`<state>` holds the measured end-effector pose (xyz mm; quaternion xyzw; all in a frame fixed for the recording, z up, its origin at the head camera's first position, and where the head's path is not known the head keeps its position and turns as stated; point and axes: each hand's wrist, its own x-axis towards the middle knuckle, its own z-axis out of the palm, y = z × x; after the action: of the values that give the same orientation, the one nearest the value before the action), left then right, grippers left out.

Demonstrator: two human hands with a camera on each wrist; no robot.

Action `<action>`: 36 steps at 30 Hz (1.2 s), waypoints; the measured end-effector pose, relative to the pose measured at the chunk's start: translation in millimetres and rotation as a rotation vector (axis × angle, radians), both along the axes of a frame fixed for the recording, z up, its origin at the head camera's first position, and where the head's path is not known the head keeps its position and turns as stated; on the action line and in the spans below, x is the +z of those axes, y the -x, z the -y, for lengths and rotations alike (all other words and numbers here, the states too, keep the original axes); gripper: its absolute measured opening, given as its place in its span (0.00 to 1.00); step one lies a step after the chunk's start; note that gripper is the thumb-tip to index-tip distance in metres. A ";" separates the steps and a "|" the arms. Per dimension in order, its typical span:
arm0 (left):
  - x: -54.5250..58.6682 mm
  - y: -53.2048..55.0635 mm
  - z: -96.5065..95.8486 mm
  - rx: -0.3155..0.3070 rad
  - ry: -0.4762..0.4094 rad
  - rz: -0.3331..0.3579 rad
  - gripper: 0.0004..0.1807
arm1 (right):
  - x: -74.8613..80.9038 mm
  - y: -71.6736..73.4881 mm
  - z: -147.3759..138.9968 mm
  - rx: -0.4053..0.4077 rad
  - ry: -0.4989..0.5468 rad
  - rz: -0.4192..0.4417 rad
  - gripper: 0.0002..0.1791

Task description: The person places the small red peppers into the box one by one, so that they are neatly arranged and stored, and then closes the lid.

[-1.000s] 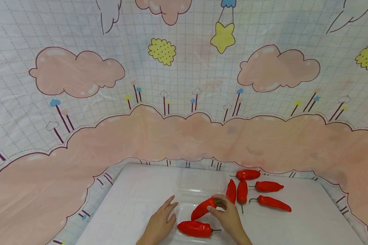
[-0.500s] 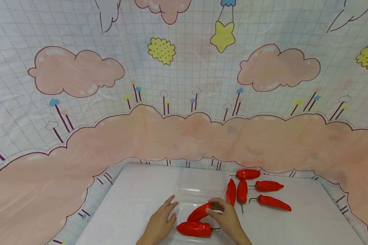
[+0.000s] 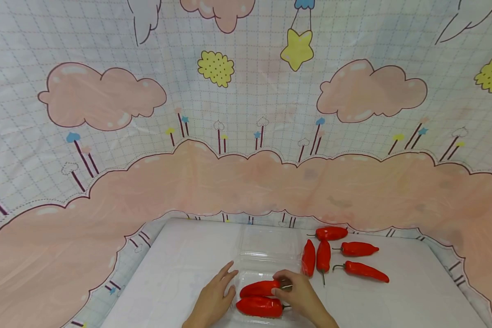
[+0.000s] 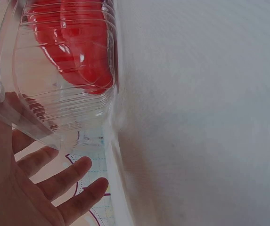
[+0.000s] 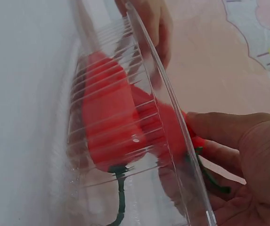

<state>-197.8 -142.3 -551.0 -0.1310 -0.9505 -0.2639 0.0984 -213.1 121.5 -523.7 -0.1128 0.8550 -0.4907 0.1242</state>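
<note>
1. Head view: the right hand (image 3: 299, 294) pinches the held pepper (image 3: 257, 289) at its stem end, its thumb and fingers drawn close. The pepper's tip points left within the clear box (image 3: 252, 276), and the other pepper (image 3: 260, 306) lies just beside it on the near side. Gripping the stem end probably leaves the body free to lie lengthwise.
2. Same view: the left hand (image 3: 215, 296) is at the box's left edge, fingers spread and holding nothing, perhaps placed there to steady the light plastic.
3. Same view: the lid (image 3: 270, 246) lies back beyond the box, leaving the top accessible. Five loose peppers (image 3: 323, 256) sit to the right. The table (image 3: 180, 255) runs on past the left hand, giving it room sideways; at the far edge the cloth (image 3: 246, 182) rises like a wall.
4. Left wrist view: the left hand's fingers reach straight out beyond the box's corner; both peppers' red bodies show through the ribbed wall.
5. Right wrist view: thumb and fingers hold the held pepper near its green stem, just past the box's rim, so that edge crowds them. Through the glare and ribs, I can't be sure whether that pepper touches the bottom.
</note>
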 end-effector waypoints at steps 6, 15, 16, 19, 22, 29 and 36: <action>1.0 0.2 0.4 0.000 -0.001 0.037 0.21 | 3.4 2.9 1.4 0.060 -0.045 0.015 0.19; 2.3 0.4 0.1 -0.008 0.001 0.045 0.21 | 5.3 7.9 3.7 0.116 -0.113 0.007 0.16; 2.3 0.4 0.1 -0.008 0.004 0.042 0.21 | 4.9 8.4 3.9 0.117 -0.118 0.014 0.16; 2.3 0.3 0.1 -0.008 0.006 0.038 0.21 | 3.2 10.1 4.3 0.123 -0.124 0.023 0.15; 3.0 0.7 0.0 -0.006 0.005 0.042 0.21 | 2.9 11.5 4.2 0.129 -0.125 0.016 0.15; 4.5 0.8 -0.4 -0.002 0.005 0.062 0.22 | 4.5 11.7 3.5 0.118 -0.118 0.003 0.18; 3.3 0.4 0.7 -0.005 0.011 0.058 0.21 | 8.6 9.2 1.0 0.113 -0.069 0.012 0.19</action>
<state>-198.2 -143.0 -547.7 -0.1263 -0.9541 -0.2628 0.0692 -222.2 120.5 -515.1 -0.1533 0.8630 -0.4538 0.1606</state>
